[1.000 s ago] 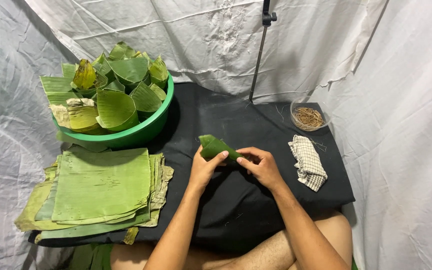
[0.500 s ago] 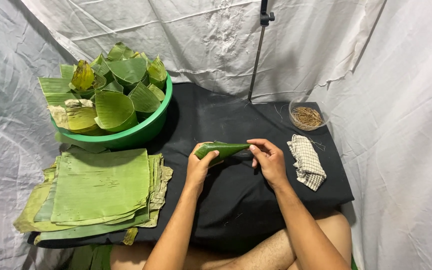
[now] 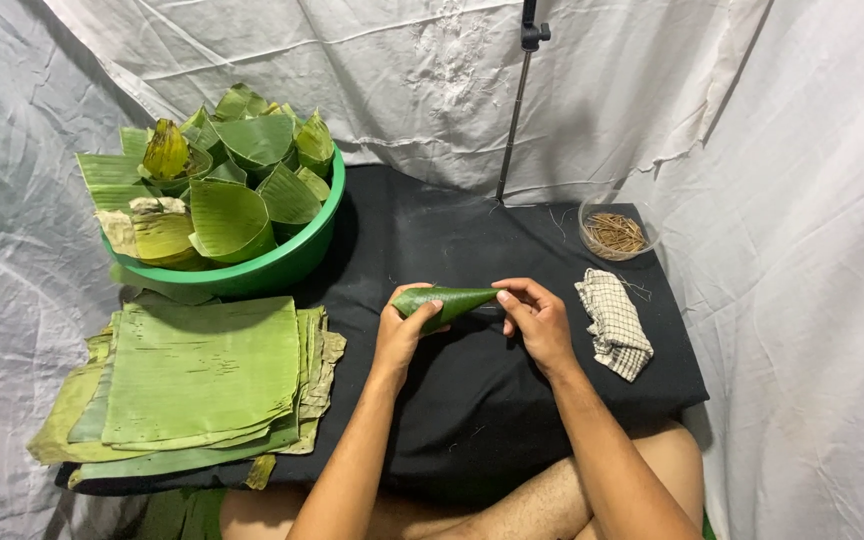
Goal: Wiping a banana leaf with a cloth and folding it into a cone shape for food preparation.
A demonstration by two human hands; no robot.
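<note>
A dark green leaf rolled into a cone [image 3: 452, 299] lies sideways above the black cloth [image 3: 472, 400], its tip pointing right. My left hand [image 3: 404, 326] grips the wide end of the cone. My right hand [image 3: 536, 318] pinches the narrow tip with thumb and fingers. To the left, a stack of flat green leaf sheets [image 3: 202, 375] rests at the cloth's edge. Behind it, a green basin [image 3: 292, 262] holds several finished leaf cones [image 3: 232, 215].
A folded checked cloth [image 3: 614, 325] lies right of my right hand. Beyond it stands a clear bowl [image 3: 614, 233] of thin brown sticks. A black stand pole [image 3: 517, 100] rises at the back. White sheeting surrounds the area. My bare legs are below.
The leaf has gone from a loose fold to a tight sideways cone. My hands have moved apart along it, the right one sliding to the tip.
</note>
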